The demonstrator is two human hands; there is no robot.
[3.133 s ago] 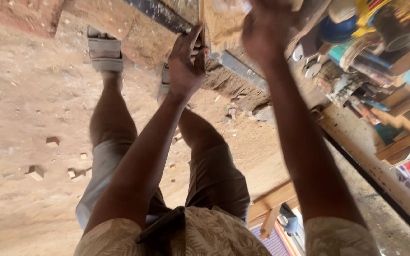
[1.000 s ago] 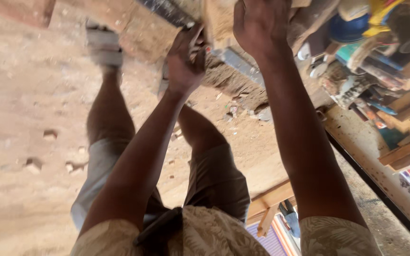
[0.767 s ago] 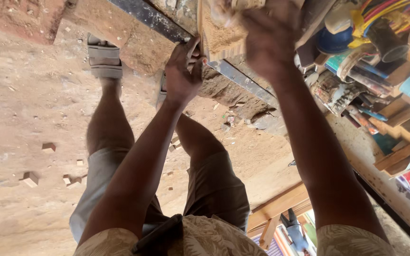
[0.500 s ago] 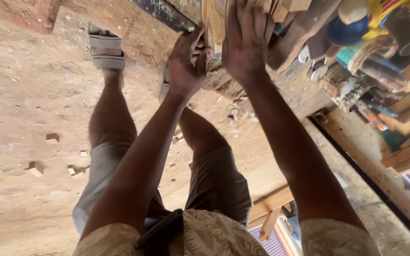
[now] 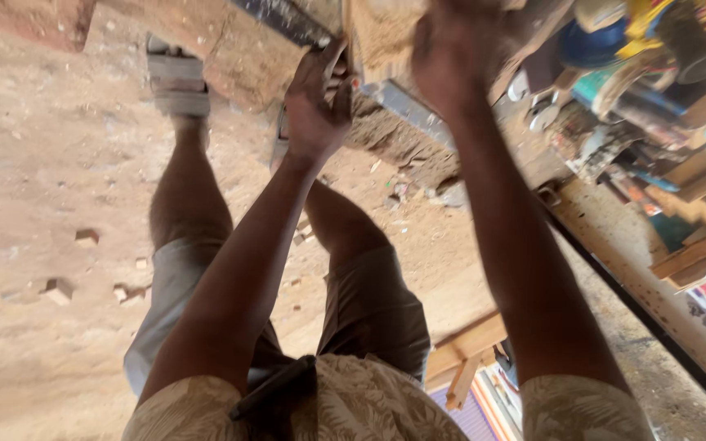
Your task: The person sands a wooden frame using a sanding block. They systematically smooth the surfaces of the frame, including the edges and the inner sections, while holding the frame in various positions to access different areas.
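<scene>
since half a second ago the right hand [image 5: 451,49] slid rightward, blurred, grip unclear. left hand [image 5: 316,102] pinches the sawdust-covered board [image 5: 382,37] edge.

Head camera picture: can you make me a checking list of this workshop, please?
Surface: sandy dirt floor, strewn with sawdust.
Job's things: a wood board dusted with sawdust, cut off by the top edge of the picture.
Clutter: small wood blocks on the floor; cans and wood offcuts heaped on a shelf at right.
Grippers: left hand grips the board's left edge; right hand lies on the board, blurred, so its grip cannot be told.
Cables: coloured cords at top right, blurred.
Surroundings: the person's own legs and grey sandals; a wood frame low at right.
</scene>
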